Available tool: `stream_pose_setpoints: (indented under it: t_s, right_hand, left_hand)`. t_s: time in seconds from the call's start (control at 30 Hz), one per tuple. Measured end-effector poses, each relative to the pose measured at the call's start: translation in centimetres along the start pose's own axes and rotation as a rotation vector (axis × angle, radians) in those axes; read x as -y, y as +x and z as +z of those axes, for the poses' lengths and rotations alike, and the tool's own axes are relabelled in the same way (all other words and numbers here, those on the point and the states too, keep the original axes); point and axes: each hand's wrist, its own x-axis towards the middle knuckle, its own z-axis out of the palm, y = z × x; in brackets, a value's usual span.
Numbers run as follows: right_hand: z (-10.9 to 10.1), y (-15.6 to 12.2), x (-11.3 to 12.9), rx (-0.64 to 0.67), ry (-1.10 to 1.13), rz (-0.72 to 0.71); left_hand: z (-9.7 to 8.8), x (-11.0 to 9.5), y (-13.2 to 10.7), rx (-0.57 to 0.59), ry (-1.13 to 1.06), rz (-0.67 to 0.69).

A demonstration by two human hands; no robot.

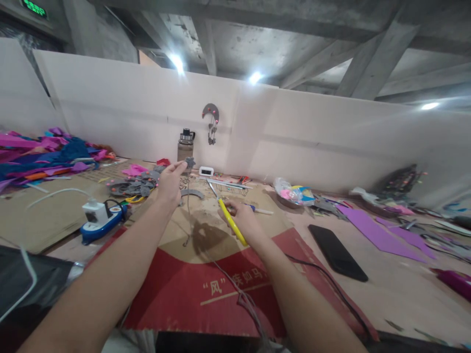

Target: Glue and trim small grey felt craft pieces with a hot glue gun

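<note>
Nearest, a red and brown printed cardboard sheet (pixel 176 299) covers the middle of the pinkish tabletop (pixel 397 294), probably to protect it. Loose thin greyish cords (pixel 250 305) cross its near edge, slack. To the right, a flat black phone (pixel 337 252) lies on the tabletop, set aside from both hands.

Over the sheet, the right hand (pixel 243 219) has its fingers curled round 1 pair of yellow-handled metal scissors (pixel 232 224). The blades point far and left, which appears to keep them off the palm; whether they are parted cannot be told.

Farther and to the left, the left hand (pixel 170 183) is raised, fingertips narrowed in a pinch on a small grey star-like felt piece (pixel 190 163). That piece is above the sheet; a thin grey string (pixel 189 208) appears to hang from it, the height seemingly letting it drop straight. A grey felt crescent (pixel 195 193) lies beyond the sheet's middle.

Far off, a tinted bottle (pixel 185 148) stands near the white partition (pixel 147 108), where 1 grey crescent ornament with pink beads (pixel 211 112) hangs, presumably for easy viewing.
</note>
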Motion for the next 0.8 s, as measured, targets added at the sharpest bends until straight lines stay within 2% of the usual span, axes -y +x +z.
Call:
stream_pose_setpoints:
  t_s: [0.07, 0.13, 0.23, 0.33, 0.5, 0.53, 0.63, 0.7, 0.8]
  right_hand:
    - [0.3, 0.0, -0.2, -0.019, -0.122, -0.051]
    - [0.5, -0.1, 0.0, -0.002, -0.146, -0.068]
    - [0.6, -0.3, 0.4, -0.009, -0.161, -0.083]
    - [0.7, -0.6, 0.3, -0.038, -0.293, -0.119]
    - [1.3, -1.0, -0.3, 0.14, -0.388, -0.198]
    - [1.4, -1.1, -0.2, 0.138, -0.377, -0.215]
    - [1.2, -1.0, 0.6, -0.03, -0.24, -0.244]
    - [1.1, -0.9, 1.3, -0.1, -0.009, -0.234]
    - [1.3, -0.7, 2.1, -0.015, 0.333, -0.204]
  left_hand:
    - [0.1, -0.3, -0.1, 0.038, -0.075, 0.03]
    - [0.2, -0.4, -0.3, 0.095, -0.109, 0.003]
    - [0.3, -0.6, -0.8, 0.189, -0.105, -0.052]
    - [0.7, -1.0, -1.5, 0.252, -0.089, -0.066]
    - [1.3, -1.7, -2.5, 0.307, -0.068, -0.064]
    - [1.3, -1.7, -2.7, 0.322, -0.063, -0.064]
    - [1.7, -1.6, -3.4, 0.365, -0.038, -0.073]
    - [2.0, -1.3, -4.0, 0.4, 0.0, -0.088]
    - [2.4, -1.1, -5.0, 0.469, 0.071, -0.108]
